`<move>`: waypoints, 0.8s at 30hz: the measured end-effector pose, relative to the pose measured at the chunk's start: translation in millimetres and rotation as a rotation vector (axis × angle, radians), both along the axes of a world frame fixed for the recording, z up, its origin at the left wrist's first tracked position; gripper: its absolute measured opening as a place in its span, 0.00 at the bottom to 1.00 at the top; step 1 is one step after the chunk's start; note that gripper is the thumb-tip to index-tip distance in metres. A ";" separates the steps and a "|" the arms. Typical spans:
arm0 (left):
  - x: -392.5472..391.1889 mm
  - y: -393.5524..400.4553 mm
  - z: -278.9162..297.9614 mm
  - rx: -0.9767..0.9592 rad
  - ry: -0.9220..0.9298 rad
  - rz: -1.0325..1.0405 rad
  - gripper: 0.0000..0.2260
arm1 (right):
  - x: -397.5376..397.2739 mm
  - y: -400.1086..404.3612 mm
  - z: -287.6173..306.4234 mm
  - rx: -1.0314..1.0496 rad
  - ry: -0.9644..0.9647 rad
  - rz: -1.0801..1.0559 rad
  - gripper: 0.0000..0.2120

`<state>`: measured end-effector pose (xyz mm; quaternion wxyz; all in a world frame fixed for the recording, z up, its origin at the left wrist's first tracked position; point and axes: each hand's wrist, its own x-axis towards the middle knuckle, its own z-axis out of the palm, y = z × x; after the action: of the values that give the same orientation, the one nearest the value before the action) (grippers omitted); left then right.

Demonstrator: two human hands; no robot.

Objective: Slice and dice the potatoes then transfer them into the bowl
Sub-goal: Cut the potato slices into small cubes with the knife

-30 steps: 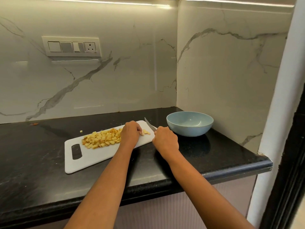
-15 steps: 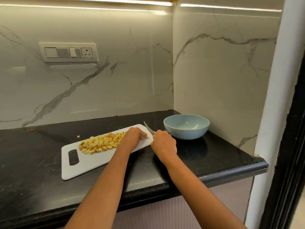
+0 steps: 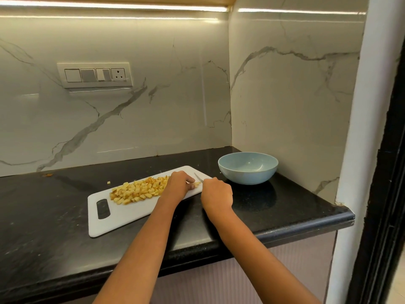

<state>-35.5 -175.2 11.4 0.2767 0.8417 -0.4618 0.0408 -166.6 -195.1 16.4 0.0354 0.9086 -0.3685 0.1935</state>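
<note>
Most of the cutting looks done: a long heap of diced potato (image 3: 140,190) lies across the middle of the white cutting board (image 3: 122,213), which sits on the black surface (image 3: 43,211) in the lower centre of the frame. At the board's right end the left hand (image 3: 178,184) curls its fingers over a last small piece of potato (image 3: 195,184), steadying it, while the right hand (image 3: 215,193) is closed round the handle of a knife (image 3: 199,177) whose blade pokes out toward that piece. So the grip on each side is closed, one on the potato, the other on the knife. The blue bowl (image 3: 247,172), just right of the board, holds nothing that can be seen. Judging from this, the last bit remains to be diced, and the whole transfer into the bowl has not yet begun. One stray cube (image 3: 108,182) lies off the board to the left.
</note>
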 end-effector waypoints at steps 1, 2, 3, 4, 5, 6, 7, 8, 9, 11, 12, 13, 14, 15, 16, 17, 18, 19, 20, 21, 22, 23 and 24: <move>-0.6 0.4 -0.2 0.008 -0.011 -0.009 0.10 | 0.4 0.6 0.3 -0.006 0.007 0.020 0.12; 0.9 -0.6 -0.9 0.020 -0.021 -0.012 0.09 | 0.8 1.1 0.5 -0.007 0.011 0.039 0.12; 1.0 -0.4 -1.8 0.030 -0.028 -0.006 0.08 | 0.8 1.8 1.0 -0.005 0.013 0.050 0.12; 0.2 -0.4 -1.3 0.040 -0.030 0.005 0.08 | 0.5 2.2 1.5 0.001 0.009 0.051 0.12; -1.3 0.3 -1.0 0.047 -0.024 0.015 0.08 | -0.2 2.6 1.5 0.011 0.002 0.045 0.13; -2.3 0.6 -0.5 0.055 -0.017 0.021 0.09 | -0.8 2.7 1.5 0.025 -0.009 0.034 0.13; -3.1 0.8 0.6 0.063 -0.007 0.027 0.09 | -1.4 2.9 1.4 0.037 -0.020 0.023 0.13; -3.1 0.9 1.9 0.069 0.005 0.030 0.09 | -1.9 3.1 1.5 0.047 -0.031 0.014 0.13; -2.2 0.9 3.0 0.073 0.013 0.027 0.08 | -2.7 3.6 1.7 0.057 -0.043 0.009 0.13; 0.4 2.6 5.9 0.085 0.022 0.011 0.06 | -4.2 4.8 2.0 0.079 -0.058 0.009 0.13; 1.7 3.8 6.9 0.089 0.029 0.004 0.05 | -5.1 5.6 1.8 0.091 -0.061 0.013 0.13; 2.8 5.1 6.9 0.083 0.034 -0.002 0.03 | -6.1 6.6 1.7 0.100 -0.065 0.020 0.13; 3.5 5.7 6.4 0.067 0.035 -0.009 0.02 | -6.8 7.6 1.5 0.110 -0.069 0.026 0.13; 2.9 6.6 5.0 0.036 0.037 -0.016 0.03 | -7.6 8.4 1.2 0.120 -0.074 0.032 0.13; 1.3 7.7 3.8 -0.009 0.040 -0.021 0.06 | -8.3 9.2 1.0 0.128 -0.079 0.037 0.12; -0.7 8.7 3.2 -0.047 0.046 -0.022 0.07 | -8.9 10.1 1.0 0.131 -0.083 0.039 0.12; -1.9 10.0 2.1 -0.074 0.050 -0.021 0.08 | -8.8 11.0 1.1 0.129 -0.083 0.041 0.12; -2.9 10.3 2.0 -0.085 0.053 -0.018 0.08 | -8.9 11.6 1.5 0.124 -0.079 0.043 0.12; -2.8 10.3 1.6 -0.089 0.054 -0.014 0.08 | -8.9 12.3 1.5 0.120 -0.075 0.045 0.12; -2.4 9.6 1.9 -0.085 0.050 -0.010 0.08 | -9.0 12.8 1.7 0.117 -0.073 0.047 0.12; -1.6 8.9 2.0 -0.078 0.045 -0.005 0.08 | -9.0 13.4 1.7 0.117 -0.069 0.050 0.12; -1.1 7.8 2.0 -0.067 0.040 0.000 0.08 | -9.1 13.5 1.5 0.116 -0.065 0.052 0.12; -1.0 6.9 2.8 -0.057 0.035 0.003 0.08 | -8.9 13.5 1.5 0.111 -0.062 0.054 0.12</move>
<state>-36.5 -168.3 14.3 0.3087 0.8347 -0.4543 0.0394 -175.4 -181.6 17.8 -0.0320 0.9124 -0.3548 0.2018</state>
